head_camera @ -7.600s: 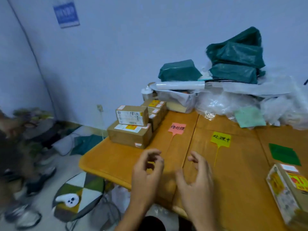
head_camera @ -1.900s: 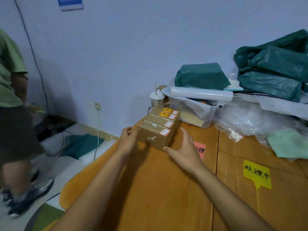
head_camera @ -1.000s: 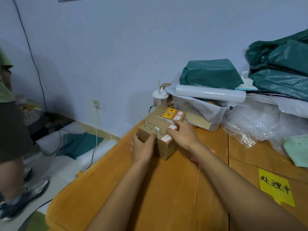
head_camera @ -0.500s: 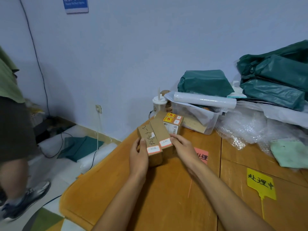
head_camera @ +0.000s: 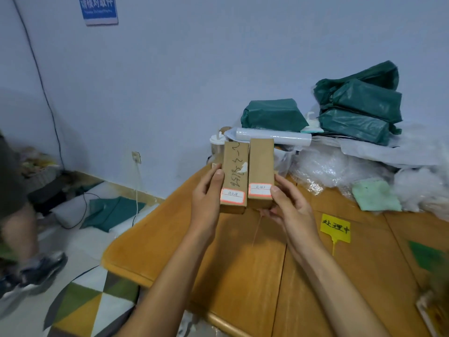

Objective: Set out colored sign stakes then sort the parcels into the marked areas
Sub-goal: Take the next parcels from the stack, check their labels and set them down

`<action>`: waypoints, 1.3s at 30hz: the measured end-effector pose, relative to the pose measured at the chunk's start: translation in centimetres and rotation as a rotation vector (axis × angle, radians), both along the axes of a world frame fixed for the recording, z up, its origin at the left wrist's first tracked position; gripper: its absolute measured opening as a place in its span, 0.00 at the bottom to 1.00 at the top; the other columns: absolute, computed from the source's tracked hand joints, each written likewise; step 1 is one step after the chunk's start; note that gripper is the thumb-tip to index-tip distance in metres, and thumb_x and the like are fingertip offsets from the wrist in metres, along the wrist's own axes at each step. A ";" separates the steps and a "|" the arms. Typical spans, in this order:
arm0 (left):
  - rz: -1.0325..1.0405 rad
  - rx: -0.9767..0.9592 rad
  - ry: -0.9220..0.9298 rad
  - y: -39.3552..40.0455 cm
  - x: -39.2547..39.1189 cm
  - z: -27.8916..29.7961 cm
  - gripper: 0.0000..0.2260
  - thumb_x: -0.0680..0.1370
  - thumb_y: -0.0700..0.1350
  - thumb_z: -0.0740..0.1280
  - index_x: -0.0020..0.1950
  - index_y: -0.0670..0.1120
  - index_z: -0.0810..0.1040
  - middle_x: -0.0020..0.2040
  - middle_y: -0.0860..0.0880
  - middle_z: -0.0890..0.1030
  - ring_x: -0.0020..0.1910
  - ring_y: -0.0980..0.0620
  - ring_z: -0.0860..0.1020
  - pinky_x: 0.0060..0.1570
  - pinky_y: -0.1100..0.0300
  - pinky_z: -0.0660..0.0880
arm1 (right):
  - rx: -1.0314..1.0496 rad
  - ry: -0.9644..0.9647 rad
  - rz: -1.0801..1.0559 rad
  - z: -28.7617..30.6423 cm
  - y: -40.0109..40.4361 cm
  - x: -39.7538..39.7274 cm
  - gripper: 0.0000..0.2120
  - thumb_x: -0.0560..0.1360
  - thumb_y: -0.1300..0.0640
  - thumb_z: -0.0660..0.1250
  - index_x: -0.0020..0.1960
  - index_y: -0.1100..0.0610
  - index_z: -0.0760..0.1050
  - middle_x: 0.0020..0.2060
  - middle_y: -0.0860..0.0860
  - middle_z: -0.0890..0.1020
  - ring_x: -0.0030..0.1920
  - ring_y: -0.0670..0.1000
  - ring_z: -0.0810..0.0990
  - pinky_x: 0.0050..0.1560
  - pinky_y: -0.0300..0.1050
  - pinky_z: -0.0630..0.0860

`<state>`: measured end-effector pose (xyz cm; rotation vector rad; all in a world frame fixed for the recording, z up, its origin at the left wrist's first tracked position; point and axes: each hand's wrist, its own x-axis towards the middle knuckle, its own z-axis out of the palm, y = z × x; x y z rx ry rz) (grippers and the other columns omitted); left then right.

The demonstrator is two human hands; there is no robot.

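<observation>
Two narrow cardboard parcels are held up side by side above the wooden bench (head_camera: pixel 243 276), touching. The left hand (head_camera: pixel 206 203) clasps the scribbled parcel (head_camera: pixel 234 176); the right hand (head_camera: pixel 289 210) clasps the plain parcel (head_camera: pixel 261 169). A yellow sign stake (head_camera: pixel 336 228) lies flat on the bench, right of the hands.

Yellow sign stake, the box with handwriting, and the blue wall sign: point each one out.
Yellow sign stake (head_camera: pixel 335 228): head view, on its yellow tag.
Box with handwriting (head_camera: pixel 235 175): head view, on its top face.
Blue wall sign (head_camera: pixel 99 9): head view, on its middle.
</observation>
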<state>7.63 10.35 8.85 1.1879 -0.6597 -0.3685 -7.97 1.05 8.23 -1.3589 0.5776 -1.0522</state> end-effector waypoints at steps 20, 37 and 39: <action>-0.072 0.028 0.005 1.8 -6.8 -0.4 0.15 0.84 0.53 0.67 0.70 0.52 0.83 0.58 0.51 0.90 0.55 0.52 0.89 0.47 0.60 0.84 | 0.055 0.000 -0.071 -2.7 4.9 -8.3 0.23 0.77 0.56 0.76 0.70 0.44 0.78 0.63 0.46 0.86 0.61 0.43 0.85 0.62 0.49 0.82; -0.182 0.040 0.064 3.9 -14.9 -4.9 0.12 0.79 0.58 0.71 0.62 0.61 0.86 0.61 0.52 0.89 0.61 0.49 0.86 0.64 0.40 0.80 | 0.447 -0.234 -0.062 -6.2 8.6 -18.1 0.35 0.64 0.58 0.80 0.70 0.54 0.76 0.52 0.53 0.89 0.51 0.51 0.83 0.45 0.47 0.73; -0.150 0.004 -0.013 4.3 -15.9 -4.8 0.11 0.80 0.57 0.71 0.60 0.62 0.86 0.62 0.54 0.87 0.62 0.52 0.85 0.63 0.43 0.81 | 0.436 -0.270 -0.060 -5.9 8.9 -19.9 0.37 0.63 0.57 0.77 0.72 0.53 0.75 0.56 0.55 0.88 0.52 0.50 0.84 0.48 0.48 0.73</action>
